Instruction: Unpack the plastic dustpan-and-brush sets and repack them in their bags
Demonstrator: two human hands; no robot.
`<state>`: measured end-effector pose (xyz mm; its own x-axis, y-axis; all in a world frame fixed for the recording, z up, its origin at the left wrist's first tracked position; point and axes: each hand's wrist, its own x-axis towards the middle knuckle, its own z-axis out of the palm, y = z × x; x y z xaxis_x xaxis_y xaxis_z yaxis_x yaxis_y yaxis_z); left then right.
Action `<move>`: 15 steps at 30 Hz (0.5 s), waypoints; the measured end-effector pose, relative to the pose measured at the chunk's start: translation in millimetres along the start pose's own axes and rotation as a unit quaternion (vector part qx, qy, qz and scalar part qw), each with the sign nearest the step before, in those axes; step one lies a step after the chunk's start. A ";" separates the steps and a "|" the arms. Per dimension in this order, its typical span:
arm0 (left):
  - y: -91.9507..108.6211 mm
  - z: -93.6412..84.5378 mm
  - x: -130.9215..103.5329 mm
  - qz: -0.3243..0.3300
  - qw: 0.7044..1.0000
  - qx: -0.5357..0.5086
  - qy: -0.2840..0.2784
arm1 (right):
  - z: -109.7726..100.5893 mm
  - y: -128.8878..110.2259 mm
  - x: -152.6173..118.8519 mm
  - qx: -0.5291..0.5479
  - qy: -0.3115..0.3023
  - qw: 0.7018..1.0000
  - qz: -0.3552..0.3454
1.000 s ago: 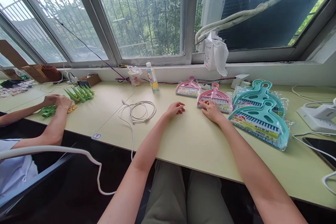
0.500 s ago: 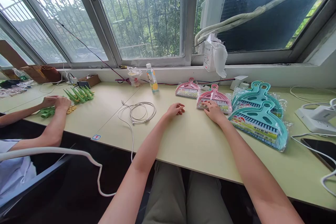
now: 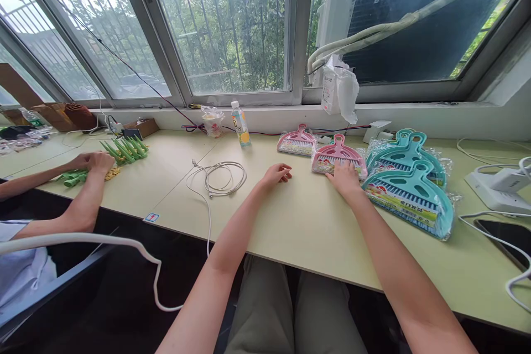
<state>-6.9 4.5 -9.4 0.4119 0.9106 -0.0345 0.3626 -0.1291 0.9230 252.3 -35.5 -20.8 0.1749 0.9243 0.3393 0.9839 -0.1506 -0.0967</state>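
Observation:
My left hand [image 3: 277,175] rests on the table [image 3: 307,221], holding nothing, its fingers loosely bent and apart. My right hand [image 3: 345,178] lies with outstretched fingers on the lower edge of a pink dustpan-and-brush set [image 3: 339,149] in clear wrap. A second pink dustpan-and-brush set [image 3: 297,141] lies behind it to the left. Just right of my right hand are turquoise dustpan-and-brush sets, the front one [image 3: 415,199] overlapping those behind [image 3: 409,149]. Printed labels cross the brush bristles.
A coiled white cable [image 3: 226,178] lies left of my left hand, with a drink bottle [image 3: 241,124] behind. At the right are a power strip [image 3: 498,185] and a phone [image 3: 504,240]. A co-worker's hands [image 3: 97,163] handle green pieces [image 3: 126,150] at the left.
My right hand has shifted slightly right along the near edge of the front pink set. My left hand stays where it was.

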 end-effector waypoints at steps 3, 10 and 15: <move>2.4 0.5 -2.0 -0.006 1.000 -0.003 0.002 | 1.6 -0.5 -0.9 0.012 0.012 0.999 0.039; 5.7 0.4 -4.9 -0.007 1.000 -0.005 0.004 | 2.1 0.0 -2.4 -0.009 0.052 0.996 0.077; 6.4 0.4 -5.5 -0.006 1.000 -0.002 0.004 | 1.0 -0.9 -1.2 -0.032 0.023 0.994 0.099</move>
<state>-6.5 -1.5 -3.5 0.4011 0.9151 -0.0423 0.3643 -0.1170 0.9239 251.1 -36.1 -22.1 0.3659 0.8571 0.3625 0.9300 -0.3515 -0.1076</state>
